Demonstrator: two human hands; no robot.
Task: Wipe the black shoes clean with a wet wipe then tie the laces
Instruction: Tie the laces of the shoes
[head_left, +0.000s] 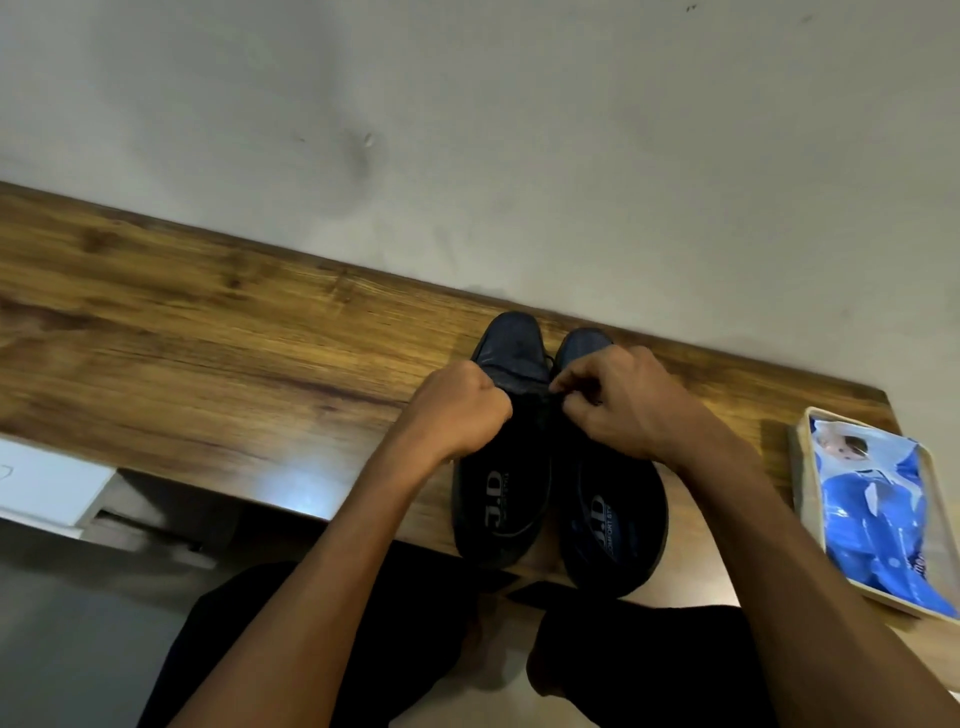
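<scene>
Both hands curl tight, left hand (460, 410) and right hand (621, 402) pinching the thin black laces (545, 393) over the pair of black leather shoes (506, 467), heels overhanging the wooden desk (208, 353) edge; bare desk stretches leftward.

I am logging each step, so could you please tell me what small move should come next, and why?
Probably pull both lace ends apart to tighten the knot: the left hand and right hand each pinch a thin black lace over the left black leather shoe.
</scene>
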